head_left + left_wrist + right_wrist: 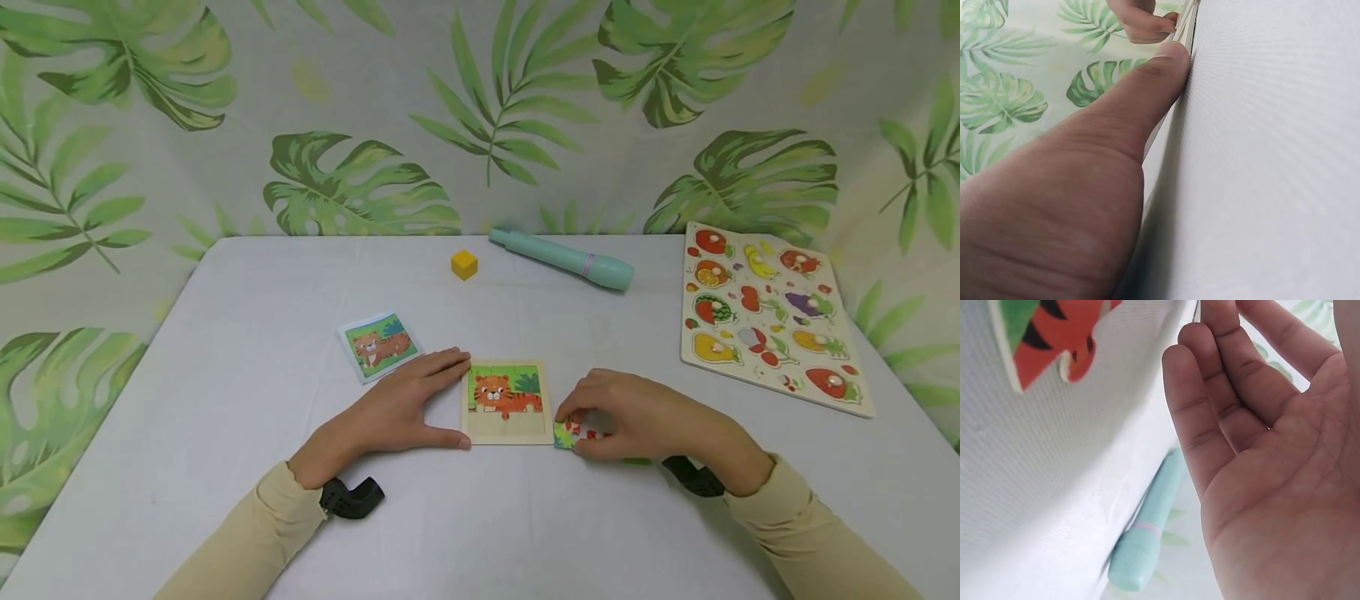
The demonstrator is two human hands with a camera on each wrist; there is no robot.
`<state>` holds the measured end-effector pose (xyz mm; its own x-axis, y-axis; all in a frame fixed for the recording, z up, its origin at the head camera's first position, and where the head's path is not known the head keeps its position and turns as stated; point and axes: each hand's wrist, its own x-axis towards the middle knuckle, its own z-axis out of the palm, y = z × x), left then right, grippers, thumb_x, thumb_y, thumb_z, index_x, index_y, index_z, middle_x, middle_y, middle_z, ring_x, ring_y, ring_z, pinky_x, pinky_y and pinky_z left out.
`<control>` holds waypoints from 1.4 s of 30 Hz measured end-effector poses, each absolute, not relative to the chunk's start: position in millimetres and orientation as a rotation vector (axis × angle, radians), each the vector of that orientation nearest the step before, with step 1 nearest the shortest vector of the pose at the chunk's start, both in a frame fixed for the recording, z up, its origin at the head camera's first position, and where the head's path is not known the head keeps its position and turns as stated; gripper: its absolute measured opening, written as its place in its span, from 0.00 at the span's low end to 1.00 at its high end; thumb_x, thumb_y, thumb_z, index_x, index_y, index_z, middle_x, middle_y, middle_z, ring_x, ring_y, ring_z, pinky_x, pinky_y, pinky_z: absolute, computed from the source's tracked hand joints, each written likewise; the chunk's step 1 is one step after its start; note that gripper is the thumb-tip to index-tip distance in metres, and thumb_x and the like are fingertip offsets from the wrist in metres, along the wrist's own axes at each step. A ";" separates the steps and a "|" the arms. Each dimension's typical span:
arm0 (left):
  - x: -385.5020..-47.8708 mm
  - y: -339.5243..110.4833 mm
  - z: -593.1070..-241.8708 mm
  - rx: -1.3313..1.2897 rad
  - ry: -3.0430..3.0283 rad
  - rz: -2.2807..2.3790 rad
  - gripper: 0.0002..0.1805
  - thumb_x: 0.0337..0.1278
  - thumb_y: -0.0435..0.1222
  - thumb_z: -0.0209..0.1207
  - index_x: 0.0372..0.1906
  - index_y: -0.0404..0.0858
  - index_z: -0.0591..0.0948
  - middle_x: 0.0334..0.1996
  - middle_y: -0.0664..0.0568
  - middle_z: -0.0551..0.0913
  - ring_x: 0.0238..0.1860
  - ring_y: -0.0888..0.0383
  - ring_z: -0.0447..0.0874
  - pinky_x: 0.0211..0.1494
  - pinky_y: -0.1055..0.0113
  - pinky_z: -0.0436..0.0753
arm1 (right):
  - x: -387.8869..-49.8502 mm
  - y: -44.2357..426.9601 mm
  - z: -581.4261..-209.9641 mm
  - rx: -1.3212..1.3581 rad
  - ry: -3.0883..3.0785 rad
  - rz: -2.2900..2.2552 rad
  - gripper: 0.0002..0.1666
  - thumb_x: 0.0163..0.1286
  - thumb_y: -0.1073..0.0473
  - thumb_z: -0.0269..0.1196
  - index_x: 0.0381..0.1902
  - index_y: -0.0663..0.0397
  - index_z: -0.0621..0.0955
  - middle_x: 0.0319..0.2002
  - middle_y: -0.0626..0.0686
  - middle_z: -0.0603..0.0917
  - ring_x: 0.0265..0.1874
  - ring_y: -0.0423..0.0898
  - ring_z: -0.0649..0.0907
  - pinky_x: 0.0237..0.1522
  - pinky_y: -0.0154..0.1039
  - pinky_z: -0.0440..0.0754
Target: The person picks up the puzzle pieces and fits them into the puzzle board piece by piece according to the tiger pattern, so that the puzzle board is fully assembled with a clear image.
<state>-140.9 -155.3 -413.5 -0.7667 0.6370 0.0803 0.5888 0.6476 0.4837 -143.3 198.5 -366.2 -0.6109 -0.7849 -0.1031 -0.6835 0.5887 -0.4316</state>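
Note:
A square wooden puzzle tray [506, 430] lies flat, its upper part filled with tiger pieces [504, 392] and its lower part bare wood. My left hand [397, 408] rests beside it, fingertips at the upper left corner and extended thumb [1154, 72] at the lower left. Just right of the tray, my right hand [648, 417] pinches a colourful puzzle piece [564, 434] between thumb and fingers. Partly hidden under that hand are more pieces, one showing a green edge [637, 461]. In the right wrist view an orange, black-striped piece [1054, 331] lies near the fingers.
A tiger picture card [381, 345] lies behind my left hand. Farther back are a yellow cube [464, 265] and a teal tube-shaped object [562, 257]. A fruit puzzle board [772, 321] lies at the right. Leaf-patterned cloth hangs behind the white table.

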 end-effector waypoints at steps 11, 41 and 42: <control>-140.2 -156.8 -414.9 1.038 2.768 0.766 0.58 0.49 0.66 0.71 0.80 0.41 0.65 0.80 0.53 0.62 0.81 0.53 0.57 0.80 0.51 0.63 | -147.8 193.4 -362.1 -1.251 2.552 -0.544 0.17 0.64 0.51 0.74 0.51 0.35 0.86 0.43 0.33 0.81 0.44 0.34 0.79 0.49 0.36 0.83; -141.6 -156.7 -414.4 1.062 2.777 0.760 0.57 0.49 0.67 0.70 0.79 0.41 0.65 0.79 0.54 0.63 0.80 0.54 0.58 0.80 0.52 0.63 | -157.3 149.3 -344.3 -1.327 2.580 -0.513 0.17 0.65 0.49 0.73 0.52 0.39 0.87 0.45 0.38 0.84 0.47 0.40 0.81 0.52 0.39 0.83; -141.6 -156.7 -414.3 1.062 2.777 0.759 0.57 0.49 0.67 0.70 0.79 0.41 0.65 0.79 0.54 0.63 0.80 0.54 0.58 0.80 0.52 0.63 | -157.6 147.8 -344.5 -1.329 2.579 -0.512 0.18 0.65 0.48 0.73 0.52 0.39 0.87 0.45 0.38 0.84 0.47 0.40 0.81 0.52 0.39 0.83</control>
<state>-141.6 -156.7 -414.3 -0.7582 0.6434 0.1052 0.6075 0.6386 0.4724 -157.6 147.8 -344.5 -0.5780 -0.8159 -0.0152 -0.7483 0.5373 -0.3889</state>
